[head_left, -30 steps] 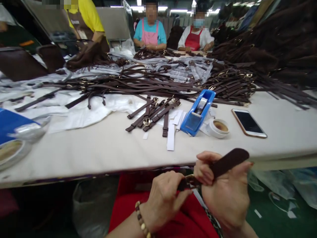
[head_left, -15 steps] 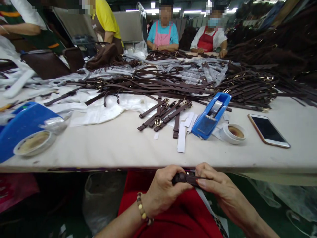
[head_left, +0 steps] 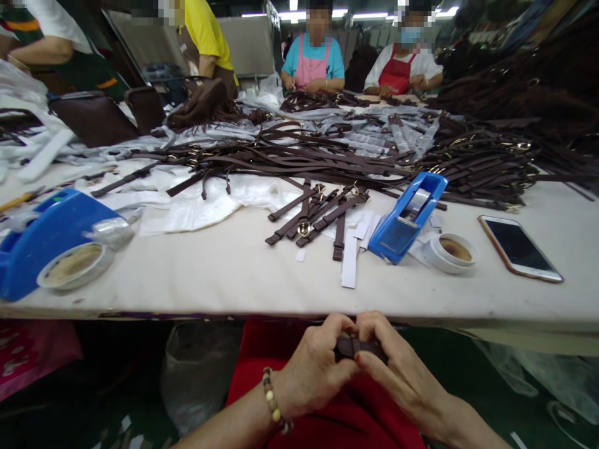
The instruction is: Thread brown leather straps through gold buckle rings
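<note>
Below the table edge (head_left: 299, 312), I had my left hand (head_left: 316, 368) and right hand (head_left: 397, 368) pinched around one short brown strap (head_left: 352, 347) over my lap; several finished-looking straps (head_left: 313, 215) lay on the table, with many more heaped beyond.

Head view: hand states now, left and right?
Left hand: closed on the dark brown leather strap.
Right hand: closed on the same strap.

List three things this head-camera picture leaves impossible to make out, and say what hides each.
- Brown strap, head view: mostly covered by the left hand and right hand; its length and any buckle are hidden.
- Phone: dark screen shows nothing.
- Strap pile at far right: dark, blurred, cut by the frame edge; uncountable.
</note>
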The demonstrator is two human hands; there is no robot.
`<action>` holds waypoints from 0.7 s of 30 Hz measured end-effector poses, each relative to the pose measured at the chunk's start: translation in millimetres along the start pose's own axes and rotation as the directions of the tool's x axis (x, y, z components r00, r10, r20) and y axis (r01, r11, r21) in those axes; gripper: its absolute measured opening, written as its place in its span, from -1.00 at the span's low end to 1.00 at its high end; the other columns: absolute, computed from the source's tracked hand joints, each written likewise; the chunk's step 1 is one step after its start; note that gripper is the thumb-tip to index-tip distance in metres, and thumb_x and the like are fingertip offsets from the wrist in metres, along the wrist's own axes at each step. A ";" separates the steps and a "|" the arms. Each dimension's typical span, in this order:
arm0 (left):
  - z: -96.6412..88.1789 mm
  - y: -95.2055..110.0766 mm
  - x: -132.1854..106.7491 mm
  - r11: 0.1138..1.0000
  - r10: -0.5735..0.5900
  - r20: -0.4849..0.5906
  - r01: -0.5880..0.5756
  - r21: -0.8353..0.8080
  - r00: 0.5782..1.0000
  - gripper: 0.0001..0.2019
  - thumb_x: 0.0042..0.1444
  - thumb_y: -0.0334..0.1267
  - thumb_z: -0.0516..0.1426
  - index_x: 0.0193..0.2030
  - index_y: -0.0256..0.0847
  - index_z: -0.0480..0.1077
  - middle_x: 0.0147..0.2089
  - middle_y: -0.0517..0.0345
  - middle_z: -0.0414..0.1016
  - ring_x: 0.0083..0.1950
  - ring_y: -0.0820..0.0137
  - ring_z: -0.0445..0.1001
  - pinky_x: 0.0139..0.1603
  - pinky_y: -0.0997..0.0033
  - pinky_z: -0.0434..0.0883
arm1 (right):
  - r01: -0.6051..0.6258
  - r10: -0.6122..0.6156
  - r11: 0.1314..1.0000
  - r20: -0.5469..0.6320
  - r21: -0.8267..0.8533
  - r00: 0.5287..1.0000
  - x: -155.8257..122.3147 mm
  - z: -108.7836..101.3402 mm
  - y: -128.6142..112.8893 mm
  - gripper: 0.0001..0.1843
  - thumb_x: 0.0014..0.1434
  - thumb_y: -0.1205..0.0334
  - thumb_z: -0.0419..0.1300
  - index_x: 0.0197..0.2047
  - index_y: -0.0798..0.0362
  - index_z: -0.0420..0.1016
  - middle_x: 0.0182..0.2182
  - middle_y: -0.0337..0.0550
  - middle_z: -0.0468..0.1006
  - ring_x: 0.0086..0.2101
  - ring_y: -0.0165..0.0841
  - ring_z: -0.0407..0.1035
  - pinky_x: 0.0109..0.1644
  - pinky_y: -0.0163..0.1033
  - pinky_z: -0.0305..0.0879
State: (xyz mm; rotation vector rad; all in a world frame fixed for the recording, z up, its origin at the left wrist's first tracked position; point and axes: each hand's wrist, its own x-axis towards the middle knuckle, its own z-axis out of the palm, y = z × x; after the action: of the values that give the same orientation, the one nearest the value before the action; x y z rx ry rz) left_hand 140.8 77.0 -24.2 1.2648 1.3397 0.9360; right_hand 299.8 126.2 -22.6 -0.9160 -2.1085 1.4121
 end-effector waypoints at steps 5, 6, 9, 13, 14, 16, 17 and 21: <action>-17.7 5.5 -1.1 0.936 -0.090 0.206 0.153 -0.317 0.974 -0.77 -0.15 -0.42 0.12 -0.30 -0.25 0.19 -0.42 0.29 0.26 -0.44 0.56 0.14 -0.44 0.56 0.10 | 0.226 -0.230 0.969 -0.021 -0.101 0.973 3.3 -8.8 -1.4 -0.65 0.07 0.17 0.23 -0.04 -0.06 0.37 -0.27 -0.17 0.50 -0.32 -0.31 0.40 -0.27 -0.28 0.32; -20.2 5.4 -1.6 0.917 -0.093 0.247 0.179 -0.357 0.965 -0.76 -0.14 -0.40 0.11 -0.28 -0.26 0.18 -0.41 0.27 0.27 -0.45 0.56 0.14 -0.45 0.55 0.09 | 0.264 -0.270 0.956 -0.036 -0.125 0.962 4.2 -8.2 -1.5 -0.70 0.08 0.20 0.22 -0.07 -0.05 0.40 -0.31 -0.16 0.50 -0.35 -0.32 0.40 -0.31 -0.28 0.34; -24.5 4.6 -2.6 0.903 -0.111 0.258 0.206 -0.377 0.960 -0.76 -0.12 -0.30 0.15 -0.29 -0.29 0.21 -0.41 0.22 0.29 -0.44 0.55 0.18 -0.43 0.54 0.10 | 0.364 -0.384 0.910 -0.072 -0.196 0.921 5.8 -3.4 -0.1 -0.75 0.07 0.28 0.23 -0.13 -0.01 0.45 -0.38 -0.13 0.51 -0.40 -0.31 0.40 -0.37 -0.26 0.36; -24.4 1.2 -1.0 0.914 -0.198 0.220 0.261 -0.310 0.955 -0.74 -0.14 -0.20 0.18 -0.38 -0.28 0.21 -0.50 0.24 0.28 -0.47 0.53 0.22 -0.45 0.51 0.12 | 0.441 -0.492 0.832 -0.082 -0.337 0.867 4.9 2.7 4.3 -0.69 0.03 0.30 0.26 -0.10 0.04 0.42 -0.38 -0.09 0.50 -0.40 -0.30 0.38 -0.37 -0.21 0.35; -23.9 -0.2 -0.1 0.911 -0.228 0.222 0.288 -0.294 0.948 -0.74 -0.16 -0.20 0.19 -0.39 -0.27 0.21 -0.52 0.25 0.28 -0.49 0.53 0.22 -0.47 0.51 0.11 | 0.453 -0.507 0.814 -0.066 -0.364 0.859 4.3 3.4 5.2 -0.70 0.03 0.32 0.25 -0.11 0.06 0.42 -0.39 -0.08 0.49 -0.40 -0.30 0.37 -0.38 -0.20 0.34; -23.6 -2.9 1.6 0.907 -0.271 0.236 0.329 -0.263 0.933 -0.72 -0.21 -0.21 0.20 -0.40 -0.26 0.21 -0.54 0.26 0.29 -0.51 0.52 0.21 -0.49 0.51 0.10 | 0.482 -0.537 0.776 -0.025 -0.406 0.843 3.2 4.0 6.2 -0.75 0.06 0.36 0.21 -0.14 0.11 0.41 -0.40 -0.07 0.48 -0.41 -0.30 0.36 -0.39 -0.19 0.31; -23.9 -3.7 2.4 0.909 -0.288 0.241 0.344 -0.237 0.927 -0.72 -0.23 -0.21 0.21 -0.41 -0.26 0.22 -0.55 0.27 0.29 -0.52 0.52 0.20 -0.50 0.50 0.11 | 0.494 -0.549 0.759 -0.008 -0.424 0.836 2.7 4.1 6.2 -0.78 0.07 0.38 0.19 -0.15 0.14 0.41 -0.40 -0.05 0.48 -0.41 -0.30 0.35 -0.38 -0.19 0.30; -27.4 -2.1 5.7 0.942 -0.323 0.205 0.335 -0.023 0.924 -0.74 -0.22 -0.19 0.22 -0.45 -0.26 0.26 -0.58 0.32 0.23 -0.52 0.53 0.13 -0.50 0.50 0.09 | 0.509 -0.575 0.718 0.008 -0.474 0.818 2.2 5.3 4.8 -0.81 0.07 0.42 0.16 -0.18 0.19 0.39 -0.40 -0.03 0.46 -0.39 -0.31 0.34 -0.36 -0.19 0.26</action>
State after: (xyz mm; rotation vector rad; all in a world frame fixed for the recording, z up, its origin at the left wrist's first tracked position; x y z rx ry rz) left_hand 114.0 85.2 -22.4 1.0182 1.3055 0.5914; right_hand 296.1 125.8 -29.0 -0.4444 -2.3707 0.5373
